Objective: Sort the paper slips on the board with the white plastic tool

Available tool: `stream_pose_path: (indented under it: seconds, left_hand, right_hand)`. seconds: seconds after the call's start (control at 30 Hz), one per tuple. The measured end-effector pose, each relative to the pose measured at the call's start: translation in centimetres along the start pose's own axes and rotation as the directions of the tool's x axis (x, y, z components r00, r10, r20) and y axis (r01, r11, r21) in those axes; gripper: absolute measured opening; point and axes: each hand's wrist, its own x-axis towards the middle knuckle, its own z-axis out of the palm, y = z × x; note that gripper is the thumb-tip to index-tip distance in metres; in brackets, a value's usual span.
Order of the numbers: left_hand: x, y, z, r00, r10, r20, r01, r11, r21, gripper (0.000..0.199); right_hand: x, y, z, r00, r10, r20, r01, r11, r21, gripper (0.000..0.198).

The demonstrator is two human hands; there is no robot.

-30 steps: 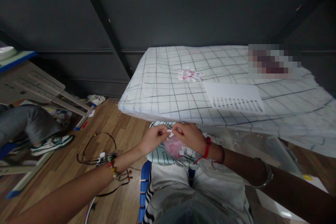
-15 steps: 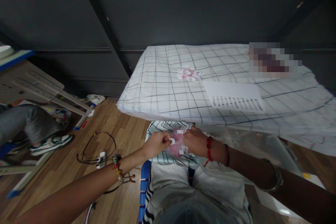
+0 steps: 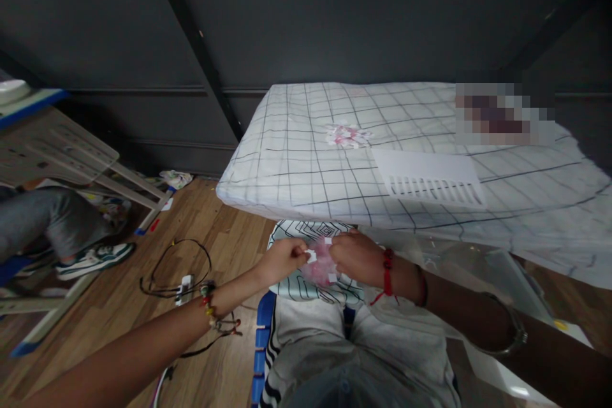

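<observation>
A pink, see-through bundle (image 3: pixel 316 273) with small white tags lies on a white and teal cushion (image 3: pixel 287 229) with black line patterns, just beyond my knees. My left hand (image 3: pixel 283 260) pinches a small white tag (image 3: pixel 312 256) at the bundle's left side. From the right, my right hand (image 3: pixel 357 256) has its fingers curled onto the bundle's upper right edge; its fingertips are partly hidden. Further off, a small heap of pink and white pieces (image 3: pixel 348 136) rests on the checked cloth (image 3: pixel 296 159).
A white sheet with a row of strips (image 3: pixel 430 169) lies on the cloth. Under its right edge stands a clear plastic bin (image 3: pixel 502 268). Cables and a white power strip (image 3: pixel 184 290) are on the floor at left, near another person's leg and shoe (image 3: pixel 98 260).
My right hand has shifted slightly left over the bundle. The left hand keeps its pinch, moved a little left. The view has shifted slightly.
</observation>
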Motion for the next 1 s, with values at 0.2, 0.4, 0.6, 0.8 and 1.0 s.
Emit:
stream_pose_path:
  seconds: [0.2,0.4,0.6,0.8,1.0]
  left_hand:
    - [-0.5,6.9,-5.1,0.962,0.255,-0.098,-0.255,0.967,0.008,0.013]
    - [6.8,11.0,-9.0,0.914,0.333,-0.232,-0.288,0.935,0.207,0.009]
    - [14.4,11.7,-9.8,0.892,0.370,-0.259,-0.244,0.877,0.413,0.016]
    - [14.2,10.3,-10.1,0.871,0.433,-0.233,-0.291,0.835,0.466,0.021]
    - [12.8,10.4,-10.6,0.833,0.488,-0.259,-0.305,0.798,0.520,0.013]
  right_hand:
    - [-4.2,0.7,-7.3,0.924,0.101,-0.370,-0.028,0.980,0.196,0.013]
    - [-2.3,6.1,-11.2,0.714,0.324,-0.620,-0.116,0.929,0.351,0.010]
    - [1.4,11.9,-11.9,0.582,0.481,-0.656,-0.233,0.871,0.432,0.018]
    - [-1.2,10.2,-9.3,0.613,0.390,-0.687,-0.121,0.906,0.406,0.019]
    - [-2.8,5.9,-5.8,0.733,-0.099,-0.673,0.108,0.994,-0.029,0.025]
